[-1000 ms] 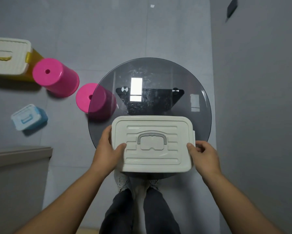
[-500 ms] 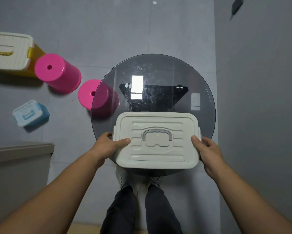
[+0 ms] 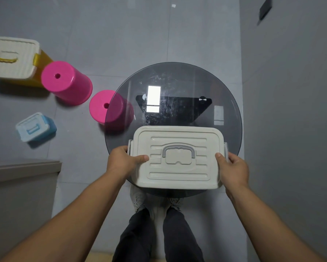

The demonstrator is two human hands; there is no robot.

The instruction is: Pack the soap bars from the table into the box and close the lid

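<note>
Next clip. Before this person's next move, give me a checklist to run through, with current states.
1. Lid lies flat over the box: ok.
2. Soap bars all inside: cannot tell, the lid hides the inside.
3. Side latches snapped down: cannot tell.
4. Left hand grips the box's left end, thumb on the lid: ok.
5. Right hand grips the right end, thumb on the lid: ok.
6. Box sits inside the glass table rim, close to the near edge: ok.
</note>
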